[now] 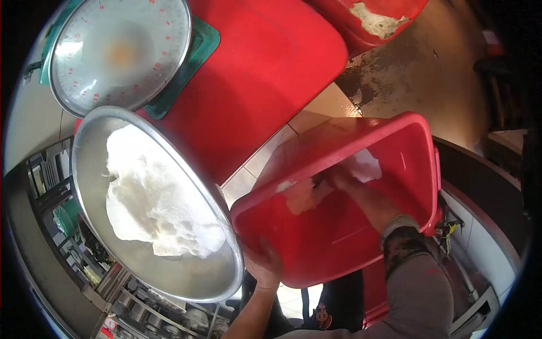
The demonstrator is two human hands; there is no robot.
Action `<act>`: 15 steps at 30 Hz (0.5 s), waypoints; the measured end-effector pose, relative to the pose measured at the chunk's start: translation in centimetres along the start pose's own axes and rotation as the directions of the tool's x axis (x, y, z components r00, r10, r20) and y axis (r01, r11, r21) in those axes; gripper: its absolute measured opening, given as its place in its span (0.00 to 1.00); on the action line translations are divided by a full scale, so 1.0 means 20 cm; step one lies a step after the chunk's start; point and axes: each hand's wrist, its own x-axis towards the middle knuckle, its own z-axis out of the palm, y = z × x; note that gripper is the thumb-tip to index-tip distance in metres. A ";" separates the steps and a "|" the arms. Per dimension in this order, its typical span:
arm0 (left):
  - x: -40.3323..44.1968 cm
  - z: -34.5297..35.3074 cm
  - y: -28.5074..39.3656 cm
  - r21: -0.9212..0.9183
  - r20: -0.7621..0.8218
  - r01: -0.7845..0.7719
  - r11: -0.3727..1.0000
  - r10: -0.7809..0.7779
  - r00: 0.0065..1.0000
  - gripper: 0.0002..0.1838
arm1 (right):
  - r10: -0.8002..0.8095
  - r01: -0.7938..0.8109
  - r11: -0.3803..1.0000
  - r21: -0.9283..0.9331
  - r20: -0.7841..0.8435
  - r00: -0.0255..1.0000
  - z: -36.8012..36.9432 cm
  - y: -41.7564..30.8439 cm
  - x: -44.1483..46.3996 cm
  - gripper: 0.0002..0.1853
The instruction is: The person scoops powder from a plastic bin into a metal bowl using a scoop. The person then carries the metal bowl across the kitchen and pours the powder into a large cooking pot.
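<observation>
A deep red plastic tub (361, 248) is tilted with its mouth toward me. My left hand (264, 263) is at its lower left corner, closed on the rim, with some fingers hidden. Inside the tub, my right hand (341, 179) reaches to the far wall, beside a pale patch of residue (307, 198) and a white patch (367, 165). Its fingers look curled in shadow; what they hold, if anything, is unclear. Close by on the left, a wide metal bowl (93, 181) carries a lumpy white mass (155, 198), like flour or sugar.
A green dial scale (183, 76) with a round metal pan (121, 53) stands at the upper left, by a red surface (259, 73). Another red container (378, 42) with pale contents sits at the top. Shelves (152, 316) with metalware are below left; the floor (429, 68) looks wet.
</observation>
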 end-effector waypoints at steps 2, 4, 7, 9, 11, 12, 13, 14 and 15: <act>0.10 -0.08 0.08 -0.207 0.123 0.158 0.966 -0.134 0.983 0.39 | -0.144 0.150 0.945 -0.292 0.041 0.989 0.19 0.05 0.12 0.11; 0.18 -0.12 0.12 -0.353 0.184 0.240 0.904 -0.185 0.965 0.36 | -0.213 0.213 0.916 -0.340 0.039 0.976 0.17 -0.07 0.12 0.11; 0.21 -0.14 0.12 -0.496 0.166 0.230 0.837 -0.168 0.972 0.30 | -0.207 0.202 0.957 -0.209 -0.002 0.978 -0.14 -0.35 -0.02 0.14; 0.10 -0.11 0.00 -0.499 0.163 0.224 0.837 -0.163 0.973 0.24 | -0.206 0.226 0.929 -0.292 0.097 0.974 -0.40 -0.57 -0.21 0.13; 0.02 -0.09 -0.09 -0.466 0.059 0.168 0.868 -0.159 0.986 0.18 | -0.141 0.150 0.986 -0.075 0.119 0.983 -0.34 -0.54 -0.17 0.11; 0.01 -0.09 -0.07 -0.446 -0.043 0.119 0.887 -0.155 0.987 0.16 | -0.180 0.187 0.981 -0.053 0.113 0.977 -0.35 -0.57 -0.19 0.10; 0.00 -0.10 -0.04 -0.416 -0.144 0.077 0.906 -0.149 0.978 0.16 | -0.218 0.223 0.974 -0.031 0.107 0.970 -0.37 -0.59 -0.21 0.10; -0.01 -0.11 -0.03 -0.511 -0.134 0.113 0.852 -0.209 0.969 0.16 | -0.317 0.326 0.940 -0.101 0.096 0.943 -0.38 -0.59 -0.24 0.10; -0.03 -0.12 -0.07 -0.491 -0.075 0.173 0.854 -0.239 0.968 0.16 | -0.415 0.427 0.889 -0.164 0.102 0.904 -0.38 -0.62 -0.30 0.10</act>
